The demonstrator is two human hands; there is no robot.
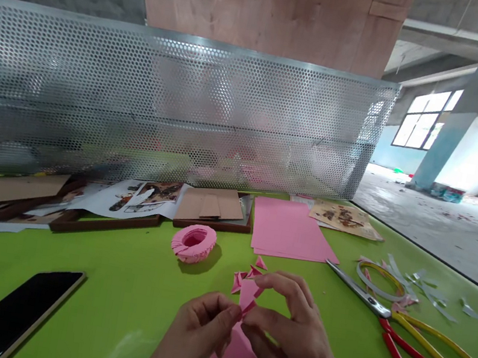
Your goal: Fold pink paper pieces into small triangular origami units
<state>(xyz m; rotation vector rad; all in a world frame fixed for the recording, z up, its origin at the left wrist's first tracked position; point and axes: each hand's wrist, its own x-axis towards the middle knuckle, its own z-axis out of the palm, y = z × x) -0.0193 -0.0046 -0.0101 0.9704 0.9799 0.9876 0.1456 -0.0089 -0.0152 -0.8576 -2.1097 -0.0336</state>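
Observation:
My left hand (207, 326) pinches a small piece of pink paper (249, 291) between thumb and forefinger. From the other side, my right hand (294, 329) grips the same piece, its forefinger at the upper edge and its thumb lower down. The paper looks partly folded where the fingertips meet, though they hide the fold. Below the hands another pink paper sheet (232, 352) lies on the green table. Just beyond the fingers are several small folded pink triangles (261, 263). A ring of pink folded paper (194, 243) rests further back, left of them.
Large pink sheets (288, 230) lie behind the hands. Red-and-yellow-handled scissors (386, 313) and a tape roll (380, 280) with scraps are on the right. A phone (15, 312) lies front left. Frames and cardboard (210, 203) line the back before a perforated metal panel (164, 105).

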